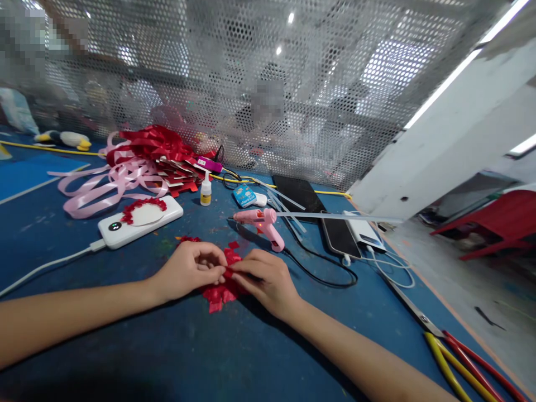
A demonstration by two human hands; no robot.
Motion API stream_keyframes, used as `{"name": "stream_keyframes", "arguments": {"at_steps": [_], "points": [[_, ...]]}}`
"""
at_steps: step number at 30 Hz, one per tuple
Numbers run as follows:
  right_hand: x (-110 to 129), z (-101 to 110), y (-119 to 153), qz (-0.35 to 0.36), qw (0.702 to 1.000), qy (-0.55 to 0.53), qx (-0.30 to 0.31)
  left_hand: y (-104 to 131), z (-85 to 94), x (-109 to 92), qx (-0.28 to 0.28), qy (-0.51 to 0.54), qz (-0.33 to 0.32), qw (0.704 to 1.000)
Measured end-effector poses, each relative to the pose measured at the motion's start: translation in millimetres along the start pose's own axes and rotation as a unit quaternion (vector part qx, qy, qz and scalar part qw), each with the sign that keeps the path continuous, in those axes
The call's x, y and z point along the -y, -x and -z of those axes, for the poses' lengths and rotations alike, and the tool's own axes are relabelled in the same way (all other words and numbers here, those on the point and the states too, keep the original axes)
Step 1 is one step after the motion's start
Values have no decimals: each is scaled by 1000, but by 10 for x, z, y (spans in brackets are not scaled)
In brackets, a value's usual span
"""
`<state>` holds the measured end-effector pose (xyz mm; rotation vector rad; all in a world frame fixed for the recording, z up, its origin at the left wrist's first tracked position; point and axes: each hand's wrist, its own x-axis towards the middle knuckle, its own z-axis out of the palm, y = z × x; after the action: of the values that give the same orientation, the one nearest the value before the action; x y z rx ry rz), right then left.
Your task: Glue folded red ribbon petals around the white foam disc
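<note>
Above a pile of cut red ribbon pieces [215,301], my left hand [190,271] and my right hand [268,279] meet fingertip to fingertip. Both pinch one small red ribbon piece [229,272], partly hidden by the fingers. Just beyond my right hand lies a pink glue gun [259,220] on its side, a long clear glue stick [335,216] sticking out of its back. To the left, a white disc [146,214] with red ribbon bits along part of its rim rests on a white power bank [173,211].
Red ribbon [154,142] and pink ribbon [100,190] heap up at the back left. A small glue bottle [205,191] stands near them. On the right lie a phone [340,237], cables and large scissors [435,329]. A perforated metal screen [234,72] borders the table's back.
</note>
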<state>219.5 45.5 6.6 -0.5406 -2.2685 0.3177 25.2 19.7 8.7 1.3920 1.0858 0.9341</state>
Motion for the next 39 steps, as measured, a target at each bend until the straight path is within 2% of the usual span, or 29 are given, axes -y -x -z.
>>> {"name": "stream_keyframes", "arguments": {"at_steps": [11,14,19,26,33,39], "points": [[-11,-15,12,-10,1000,6,11,-3,-1,9,4,-17,0,1000],[-5,-14,11,-10,1000,13,11,-3,6,13,10,-35,-33,999],[15,2,1,-26,1000,13,0,-5,14,5,-29,-89,-115,989],[21,19,-5,-52,999,4,8,50,2,13,-44,-180,-156,970],[19,12,8,-48,999,9,9,71,6,19,-63,-199,-153,966],[23,14,17,-47,999,11,14,94,-13,21,-67,-231,-194,951]]}}
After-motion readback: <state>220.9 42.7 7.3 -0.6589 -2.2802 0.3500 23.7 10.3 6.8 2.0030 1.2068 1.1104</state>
